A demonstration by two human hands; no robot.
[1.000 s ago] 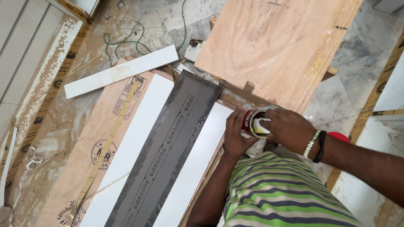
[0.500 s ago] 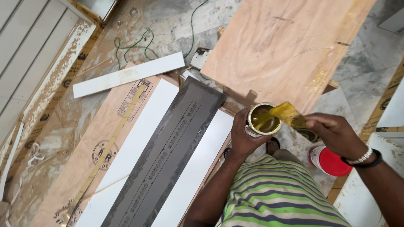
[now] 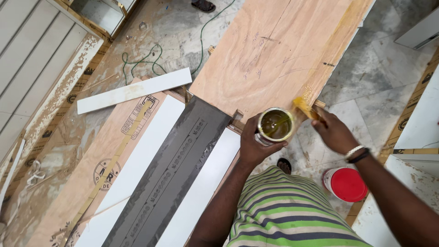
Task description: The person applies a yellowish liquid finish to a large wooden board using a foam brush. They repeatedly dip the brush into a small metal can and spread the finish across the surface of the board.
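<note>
Since half a second ago the right hand (image 3: 336, 134) has carried the glue-wet tool (image 3: 307, 108) up from the open tin (image 3: 275, 125) to the plywood sheet's (image 3: 279, 50) near edge — its shape hidden in the closed fist. The left hand (image 3: 256, 146) clamps the tin, just left of the right — amber liquid inside.

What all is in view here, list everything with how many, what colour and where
Open tin: one, metal with yellow-green liquid, held at the plywood's near edge.
Applicator: one, yellow-coated, on the plywood edge.
Plywood sheet: one, light brown, top centre.
Grey strip: one, dark grey, lying on the white panel.
White panel: one, lower centre.
White board: one, on the floor at left.
Red lid: one, on the floor at lower right.
Green cable: one, on the floor at top.
Left hand: grips the tin.
Right hand: holds the applicator, bracelets on the wrist.
</note>
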